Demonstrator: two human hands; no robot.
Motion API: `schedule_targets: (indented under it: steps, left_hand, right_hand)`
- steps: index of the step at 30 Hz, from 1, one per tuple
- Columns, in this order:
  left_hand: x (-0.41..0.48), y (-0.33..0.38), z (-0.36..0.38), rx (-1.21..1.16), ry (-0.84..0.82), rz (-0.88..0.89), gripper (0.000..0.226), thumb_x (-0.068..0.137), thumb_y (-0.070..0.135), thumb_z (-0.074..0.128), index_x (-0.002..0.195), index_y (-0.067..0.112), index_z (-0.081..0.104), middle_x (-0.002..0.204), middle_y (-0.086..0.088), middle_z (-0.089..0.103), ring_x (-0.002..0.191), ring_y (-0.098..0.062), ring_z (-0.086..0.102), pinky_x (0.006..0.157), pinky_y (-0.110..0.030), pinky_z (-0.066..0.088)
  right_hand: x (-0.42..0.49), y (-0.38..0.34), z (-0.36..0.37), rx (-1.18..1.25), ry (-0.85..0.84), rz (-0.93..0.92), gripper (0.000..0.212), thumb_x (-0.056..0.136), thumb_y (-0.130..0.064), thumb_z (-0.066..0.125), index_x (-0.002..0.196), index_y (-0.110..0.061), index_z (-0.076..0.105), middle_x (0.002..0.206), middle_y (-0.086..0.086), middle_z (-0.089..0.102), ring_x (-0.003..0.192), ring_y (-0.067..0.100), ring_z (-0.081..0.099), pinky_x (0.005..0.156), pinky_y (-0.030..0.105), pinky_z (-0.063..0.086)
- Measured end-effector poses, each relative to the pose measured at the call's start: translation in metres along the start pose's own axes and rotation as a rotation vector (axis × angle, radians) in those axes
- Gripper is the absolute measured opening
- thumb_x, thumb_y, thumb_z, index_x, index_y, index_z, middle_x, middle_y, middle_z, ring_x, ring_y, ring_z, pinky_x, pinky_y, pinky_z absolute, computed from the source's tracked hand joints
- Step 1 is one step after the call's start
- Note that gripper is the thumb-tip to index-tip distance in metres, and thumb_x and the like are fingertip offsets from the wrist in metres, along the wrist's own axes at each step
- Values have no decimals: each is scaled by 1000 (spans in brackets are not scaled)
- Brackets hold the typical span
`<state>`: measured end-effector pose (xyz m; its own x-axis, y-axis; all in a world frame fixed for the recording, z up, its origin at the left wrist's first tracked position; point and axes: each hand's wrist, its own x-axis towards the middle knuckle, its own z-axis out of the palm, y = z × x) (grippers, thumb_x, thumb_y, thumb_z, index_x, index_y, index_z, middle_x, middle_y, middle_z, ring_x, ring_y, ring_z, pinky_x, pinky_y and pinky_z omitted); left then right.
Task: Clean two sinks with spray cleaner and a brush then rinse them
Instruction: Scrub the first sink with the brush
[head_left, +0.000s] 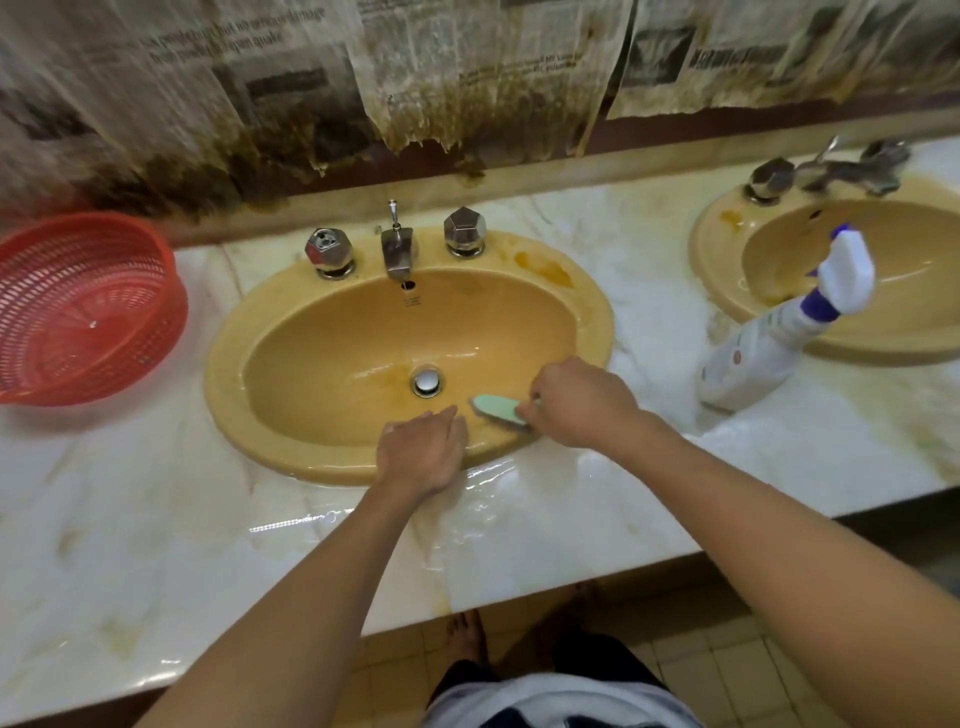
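A yellow oval sink (332, 332) sits in the wet marble counter, with a chrome faucet (398, 249), two knobs and a drain plug (427, 382). My right hand (582, 402) grips the handle of a pale green scrub brush (496, 409), whose head lies on the basin's near wall just right of the drain. My left hand (423, 449) rests flat with straight fingers on the sink's front rim. A second yellow sink (727, 244) is at the far right. A white spray bottle (769, 343) with a purple collar stands on the counter between the two sinks.
A red plastic basket (78, 306) stands on the counter at the left. Stained newspaper (415, 67) covers the wall behind. The counter's front edge (519, 597) runs below my arms, with tiled floor and bare feet under it.
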<state>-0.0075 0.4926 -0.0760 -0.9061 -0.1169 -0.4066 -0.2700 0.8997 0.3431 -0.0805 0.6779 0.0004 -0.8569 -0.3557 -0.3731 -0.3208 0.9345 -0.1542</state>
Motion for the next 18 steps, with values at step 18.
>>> schedule_targets:
  steps: [18]
  left_hand:
    - [35, 100, 25, 50, 59, -1, 61, 107, 50, 8, 155, 26, 37, 129, -6, 67, 121, -27, 58, 103, -42, 32]
  right_hand:
    - [30, 120, 25, 646, 309, 480, 39, 103, -39, 44, 106, -3, 58, 105, 21, 65, 94, 37, 58, 69, 35, 36]
